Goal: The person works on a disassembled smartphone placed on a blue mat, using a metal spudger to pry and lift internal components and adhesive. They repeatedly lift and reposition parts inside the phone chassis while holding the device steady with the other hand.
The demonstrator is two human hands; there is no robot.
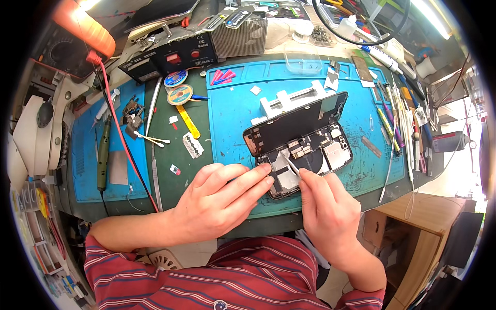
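Observation:
An opened smartphone (310, 155) lies on the blue work mat (232, 113), its black screen (294, 121) hinged up and leaning against a white holder (289, 101). The inner boards and shields show below the screen. My left hand (219, 199) rests flat on the mat, its fingertips pressing the phone's lower left edge. My right hand (325, 204) pinches thin metal tweezers (293, 166), whose tips reach into the lower middle of the phone's body.
A second blue mat (85, 155) at the left carries a green rotary pen (103, 150). Solder wire spools (178, 88), cotton swabs (150, 138), a red probe lead (124, 139) and a black power unit (170, 59) lie behind. Pens and drivers (403, 124) line the right edge.

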